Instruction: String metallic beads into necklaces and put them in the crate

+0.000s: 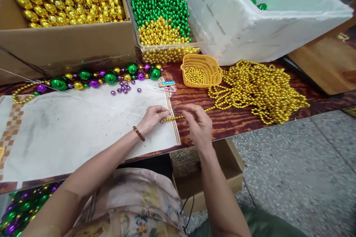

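Observation:
Between my hands runs a short straight length of gold bead string (174,118). My left hand (154,119) is closed in a pinch on its left end, over the right edge of the white cloth (83,133). My right hand (200,124) pinches close to the string's other end, fingertips bent; exactly what lies between them is partly hidden. Behind that hand the gold beads lead toward a heap of gold bead strands (261,92). A thin white thread (108,106) stretches from the upper left to my left hand. Loose purple beads (125,88) lie on the cloth.
A mixed garland (110,77) of green, purple and gold beads lies along the back. Behind are a cardboard box (69,42), a clear tub (167,48) of green and gold beads, and a white foam box (250,40). A yellow basket (214,70) holds small gold beads.

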